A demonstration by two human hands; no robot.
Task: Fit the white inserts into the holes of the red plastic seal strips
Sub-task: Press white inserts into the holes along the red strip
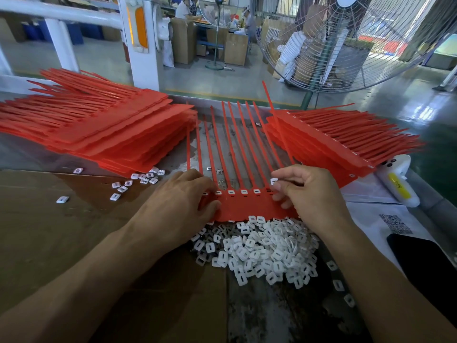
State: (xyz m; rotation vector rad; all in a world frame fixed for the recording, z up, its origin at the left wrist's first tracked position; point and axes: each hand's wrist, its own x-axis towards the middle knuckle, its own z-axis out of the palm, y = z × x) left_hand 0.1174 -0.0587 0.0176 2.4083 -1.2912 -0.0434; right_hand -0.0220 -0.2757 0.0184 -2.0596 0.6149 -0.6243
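Observation:
A red seal strip sheet (243, 206) lies flat in front of me, its long tails pointing away. White inserts (244, 192) sit in several holes along its head row. My left hand (183, 201) presses on the sheet's left end with curled fingers. My right hand (306, 191) pinches one white insert (274, 181) between thumb and forefinger just above the sheet's right end. A heap of loose white inserts (259, 248) lies against the sheet's near edge.
Stacks of red strip sheets lie at the left (103, 129) and right (333, 142). A few stray inserts (138, 180) sit on the brown cardboard (49, 231). A white device (398, 184), a printed paper (395, 224) and a black phone (425, 263) lie at the right. A large fan (346, 40) stands beyond.

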